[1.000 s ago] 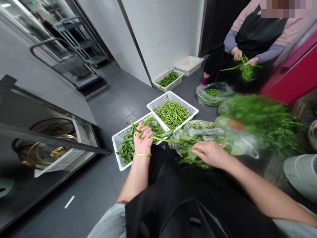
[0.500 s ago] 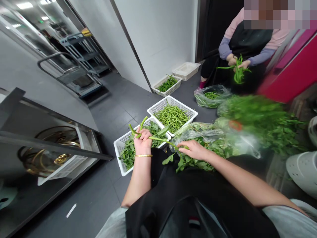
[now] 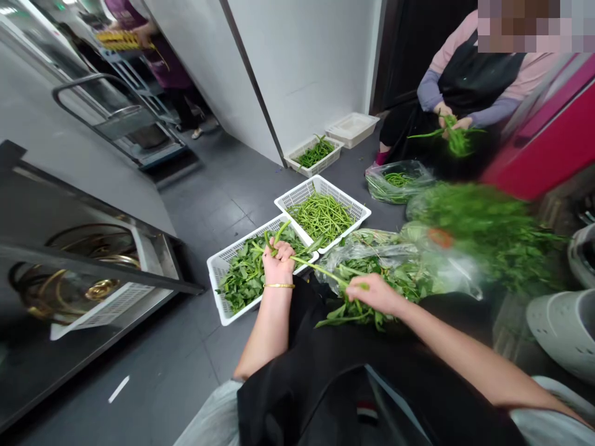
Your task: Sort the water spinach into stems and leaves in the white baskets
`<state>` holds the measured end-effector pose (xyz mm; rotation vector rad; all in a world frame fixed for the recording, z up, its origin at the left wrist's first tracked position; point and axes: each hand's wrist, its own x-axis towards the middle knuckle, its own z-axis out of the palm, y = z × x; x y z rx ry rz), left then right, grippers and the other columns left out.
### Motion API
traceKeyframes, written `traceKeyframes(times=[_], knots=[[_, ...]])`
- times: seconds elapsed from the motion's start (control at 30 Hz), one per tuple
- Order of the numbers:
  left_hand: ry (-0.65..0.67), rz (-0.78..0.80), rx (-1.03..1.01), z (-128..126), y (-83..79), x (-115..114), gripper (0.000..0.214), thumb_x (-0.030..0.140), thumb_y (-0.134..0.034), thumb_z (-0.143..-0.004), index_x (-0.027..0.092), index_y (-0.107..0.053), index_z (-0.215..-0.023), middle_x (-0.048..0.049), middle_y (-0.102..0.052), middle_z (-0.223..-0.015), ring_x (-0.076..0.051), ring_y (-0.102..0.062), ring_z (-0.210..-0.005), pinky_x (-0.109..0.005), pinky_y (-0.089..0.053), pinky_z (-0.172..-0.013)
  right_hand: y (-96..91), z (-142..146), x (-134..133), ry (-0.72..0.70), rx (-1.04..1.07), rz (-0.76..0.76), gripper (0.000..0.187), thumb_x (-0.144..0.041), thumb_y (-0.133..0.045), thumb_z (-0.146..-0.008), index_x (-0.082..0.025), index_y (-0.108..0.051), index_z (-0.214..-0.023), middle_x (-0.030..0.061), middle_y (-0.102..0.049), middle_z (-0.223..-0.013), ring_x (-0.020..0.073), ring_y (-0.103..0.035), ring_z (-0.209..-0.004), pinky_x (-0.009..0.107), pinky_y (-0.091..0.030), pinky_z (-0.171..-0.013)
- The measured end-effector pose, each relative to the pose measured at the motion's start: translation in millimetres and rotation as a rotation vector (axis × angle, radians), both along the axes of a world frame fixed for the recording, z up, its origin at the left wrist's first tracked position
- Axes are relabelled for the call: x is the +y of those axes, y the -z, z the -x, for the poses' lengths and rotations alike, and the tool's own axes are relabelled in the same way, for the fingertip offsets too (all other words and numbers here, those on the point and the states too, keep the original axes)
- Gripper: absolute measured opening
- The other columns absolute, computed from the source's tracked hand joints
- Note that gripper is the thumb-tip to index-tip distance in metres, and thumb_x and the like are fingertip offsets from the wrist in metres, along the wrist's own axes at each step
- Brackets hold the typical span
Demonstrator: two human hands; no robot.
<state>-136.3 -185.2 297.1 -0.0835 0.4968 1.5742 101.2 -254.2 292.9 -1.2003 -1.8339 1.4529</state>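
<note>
A left hand grips green stems beside a white basket; the right hand pinches a stalk.

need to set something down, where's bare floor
Bare floor shows between the metal shelf and the leaf basket, and between the cart, the pale wall and the bean basket. The bean basket's right side is crowded with plastic bags and bunched greens.

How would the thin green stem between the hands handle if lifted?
The green stem probably feels light, being so thin. It may be fairly stiff, as it runs nearly straight between the left hand and the right hand.
</note>
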Motion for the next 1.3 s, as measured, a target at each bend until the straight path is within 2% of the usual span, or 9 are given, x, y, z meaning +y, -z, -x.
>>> traceKeyframes(times=[0.13,0.2,0.33,0.47,0.63,0.83,1.03,1.13,1.3], knots=[[0.026,-0.015,0.009,-4,4.2,-1,0.029,0.020,-0.030,-0.093,0.020,-0.029,-0.063,0.0070,-0.036,-0.048,-0.002,-0.026,-0.031,-0.014,-0.019,-0.031,10.3,-36,29,0.765,0.249,-0.026,0.041,-0.058,-0.054,-0.073,-0.019,-0.053,-0.059,-0.0053,-0.041,-0.047,0.0100,-0.036,-0.043,0.024,-0.031,-0.046],[-0.032,-0.002,-0.011,-2,3.6,-2,0.029,0.020,-0.028,-0.093,0.020,-0.029,-0.064,0.0069,-0.037,-0.047,-0.002,-0.026,-0.030,-0.014,-0.018,-0.030,10.0,-58,36,0.899,0.244,-0.059,0.043,-0.062,-0.050,-0.074,-0.021,-0.049,-0.060,-0.0067,-0.035,-0.045,0.0102,-0.033,-0.042,0.024,-0.029,-0.044],[-0.079,0.034,-0.051,0,1.7,0,0.029,0.021,-0.028,-0.093,0.020,-0.029,-0.065,0.0069,-0.038,-0.047,-0.002,-0.025,-0.030,-0.015,-0.018,-0.030,-0.4,-65,23,0.537,-0.188,-0.329,0.042,-0.055,-0.050,-0.082,-0.020,-0.046,-0.059,-0.0018,-0.048,-0.055,0.0123,-0.044,-0.052,0.025,-0.033,-0.052],[-0.042,0.033,-0.052,-8,1.3,1,0.029,0.022,-0.028,-0.094,0.020,-0.029,-0.065,0.0066,-0.037,-0.048,-0.003,-0.026,-0.031,-0.015,-0.020,-0.030,-3.6,-13,13,0.118,-0.559,-0.510,0.028,-0.042,-0.056,-0.085,-0.019,-0.051,-0.070,0.0017,-0.059,-0.065,0.0141,-0.052,-0.056,0.025,-0.034,-0.054],[0.011,0.017,-0.055,-14,2.5,-6,0.031,0.022,-0.028,-0.094,0.020,-0.029,-0.063,0.0063,-0.037,-0.048,-0.002,-0.026,-0.031,-0.014,-0.020,-0.030,7.8,32,29,-0.071,-0.767,-0.571,0.019,-0.031,-0.045,-0.093,-0.015,-0.055,-0.092,0.0107,-0.067,-0.084,0.0204,-0.062,-0.070,0.027,-0.037,-0.058],[-0.009,0.063,-0.058,-9,7.0,-8,0.031,0.022,-0.026,-0.094,0.019,-0.029,-0.063,0.0061,-0.037,-0.048,-0.002,-0.025,-0.031,-0.013,-0.020,-0.030,19.5,22,39,-0.005,-0.672,-0.536,0.017,-0.027,-0.049,-0.091,-0.014,-0.052,-0.101,0.0061,-0.065,-0.074,0.0175,-0.059,-0.060,0.025,-0.035,-0.054],[0.031,0.084,-0.062,-14,10.2,-3,0.031,0.022,-0.028,-0.093,0.020,-0.030,-0.063,0.0057,-0.036,-0.048,-0.003,-0.026,-0.032,-0.014,-0.020,-0.029,9.0,17,27,-0.221,-0.313,-0.607,0.031,-0.028,-0.046,-0.090,-0.016,-0.057,-0.065,0.0019,-0.058,-0.062,0.0116,-0.049,-0.056,0.024,-0.035,-0.056],[0.021,0.104,-0.064,-14,11.9,-2,0.031,0.023,-0.029,-0.092,0.020,-0.027,-0.062,0.0066,-0.034,-0.047,-0.003,-0.023,-0.031,-0.015,-0.018,-0.029,-3.4,-9,16,-0.077,-0.056,-0.431,0.032,-0.035,-0.047,-0.088,-0.016,-0.063,-0.067,0.0003,-0.058,-0.060,0.0105,-0.049,-0.054,0.023,-0.038,-0.055],[-0.035,0.078,-0.030,-10,10.5,3,0.030,0.021,-0.030,-0.091,0.021,-0.024,-0.061,0.0072,-0.030,-0.044,-0.004,-0.022,-0.031,-0.016,-0.016,-0.029,-15.8,-75,18,0.658,0.061,-0.269,0.035,-0.048,-0.052,-0.081,-0.018,-0.063,-0.067,-0.0005,-0.056,-0.056,0.0111,-0.045,-0.048,0.023,-0.036,-0.047]])
